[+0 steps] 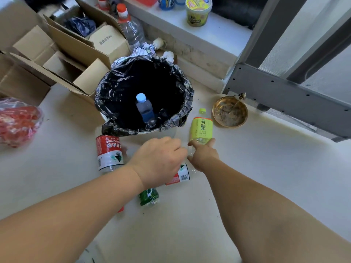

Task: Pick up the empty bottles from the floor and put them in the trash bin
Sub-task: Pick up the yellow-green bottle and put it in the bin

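A trash bin (117, 88) lined with a black bag stands on the floor, and a blue-capped bottle (144, 109) lies inside it. My right hand (203, 154) grips the base of a yellow-labelled bottle (201, 128) just right of the bin. My left hand (161, 160) hovers palm down, fingers loosely curled, over a red-labelled bottle (180, 176) lying on the floor. Another red-labelled bottle (109, 152) lies to the left in front of the bin. A green-labelled bottle (149, 197) lies partly under my left wrist.
Open cardboard boxes (62, 59) stand left of the bin, with a red plastic bag (17, 122) beside them. A brass dish (229, 112) sits to the right near a grey metal frame (284, 92). A large clear bottle (131, 29) stands behind the bin below a ledge.
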